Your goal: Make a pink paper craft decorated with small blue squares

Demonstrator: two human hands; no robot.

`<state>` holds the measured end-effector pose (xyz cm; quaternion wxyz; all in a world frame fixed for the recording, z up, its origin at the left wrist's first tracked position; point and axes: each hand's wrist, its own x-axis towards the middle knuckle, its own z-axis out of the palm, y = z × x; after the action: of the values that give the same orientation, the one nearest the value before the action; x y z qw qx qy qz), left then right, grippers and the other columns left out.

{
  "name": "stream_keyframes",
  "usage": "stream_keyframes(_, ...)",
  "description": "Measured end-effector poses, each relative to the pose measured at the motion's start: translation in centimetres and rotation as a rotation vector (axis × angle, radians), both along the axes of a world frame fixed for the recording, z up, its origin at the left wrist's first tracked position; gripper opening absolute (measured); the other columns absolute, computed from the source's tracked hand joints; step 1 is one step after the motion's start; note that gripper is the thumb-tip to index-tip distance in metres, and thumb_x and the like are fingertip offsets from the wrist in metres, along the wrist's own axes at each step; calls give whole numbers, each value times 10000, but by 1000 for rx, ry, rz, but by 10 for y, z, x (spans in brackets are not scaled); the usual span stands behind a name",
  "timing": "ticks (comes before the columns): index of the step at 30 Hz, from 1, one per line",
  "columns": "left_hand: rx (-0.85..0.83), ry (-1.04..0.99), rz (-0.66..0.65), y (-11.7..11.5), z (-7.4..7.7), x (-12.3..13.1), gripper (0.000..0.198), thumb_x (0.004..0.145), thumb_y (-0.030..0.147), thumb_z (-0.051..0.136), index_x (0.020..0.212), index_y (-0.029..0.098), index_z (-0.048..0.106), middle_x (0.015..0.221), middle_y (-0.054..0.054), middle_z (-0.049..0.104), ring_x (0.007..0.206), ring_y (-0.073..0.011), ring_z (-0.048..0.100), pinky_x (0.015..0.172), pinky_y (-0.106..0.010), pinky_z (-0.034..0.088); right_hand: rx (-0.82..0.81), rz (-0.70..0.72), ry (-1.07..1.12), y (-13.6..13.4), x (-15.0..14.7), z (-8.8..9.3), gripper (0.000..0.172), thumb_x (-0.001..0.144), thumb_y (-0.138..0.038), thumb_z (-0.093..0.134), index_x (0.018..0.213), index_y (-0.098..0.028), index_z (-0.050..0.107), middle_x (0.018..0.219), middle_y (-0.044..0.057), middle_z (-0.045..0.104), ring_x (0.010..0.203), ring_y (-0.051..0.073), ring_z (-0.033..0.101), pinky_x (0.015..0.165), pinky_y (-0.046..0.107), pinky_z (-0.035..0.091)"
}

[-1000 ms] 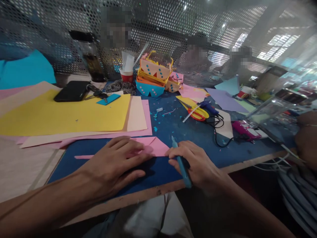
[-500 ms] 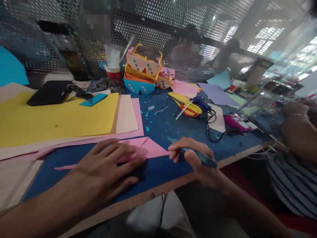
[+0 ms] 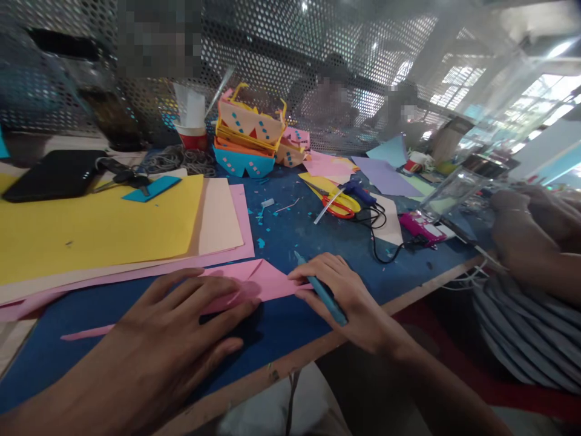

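My left hand [image 3: 177,327] lies flat with fingers spread on a folded pink paper [image 3: 263,280] on the blue table [image 3: 308,233]. A thin pink strip [image 3: 84,332] sticks out to its left. My right hand [image 3: 338,290] is closed around a blue pen-like tool [image 3: 324,295], with its fingertips touching the right corner of the pink paper. The tool's tip points up and away from me.
Yellow, peach and pink sheets [image 3: 104,224] are stacked at left, with a black phone [image 3: 52,175] and keys [image 3: 120,177] on them. Scissors [image 3: 338,203], a black cable [image 3: 381,233], paper crafts [image 3: 247,136] and a red cup [image 3: 193,136] lie beyond. Another person's arm [image 3: 526,242] is at right.
My right hand turned the blue tool from pointing right back to upright and returned to the paper's corner. The view swung right; my left hand stayed on the paper.
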<state>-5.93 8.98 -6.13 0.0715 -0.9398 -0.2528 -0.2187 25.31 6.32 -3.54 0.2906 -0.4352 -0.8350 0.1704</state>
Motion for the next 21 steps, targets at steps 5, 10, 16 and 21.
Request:
stream_keyframes(5,-28,-6,29,-4,1,1,421,1111,457,509,1509,396,628,1373,-37,741,1159,-332,664,983,-533,501,13,-49,-6,0,-5,2,131,1110,-232,623,1229,-274,661,1172,45,779,1119,236,696,983,419,443)
stream_keyframes(10,-20,-5,16,-1,-2,-2,465,1105,468,520,1562,404,583,1372,-23,745,1158,-317,664,984,-496,501,38,-69,182,-2,1,0,243,1122,-331,598,1342,-300,694,1115,51,773,1089,239,704,1006,434,516)
stream_keyframes(16,-37,-29,23,0,-2,0,441,1111,463,516,1544,423,593,1391,-1,745,1187,-308,659,1017,-474,470,-9,-149,350,-6,5,-1,226,1100,-343,611,1203,-302,808,987,25,794,861,186,738,834,351,604)
stream_keyframes(21,8,-19,-4,1,-3,0,447,1100,452,520,1537,400,596,1356,-6,760,1194,-306,656,1072,-492,423,-78,-183,412,-11,-7,8,179,1055,-318,644,1100,-275,812,913,14,801,785,174,758,755,324,624)
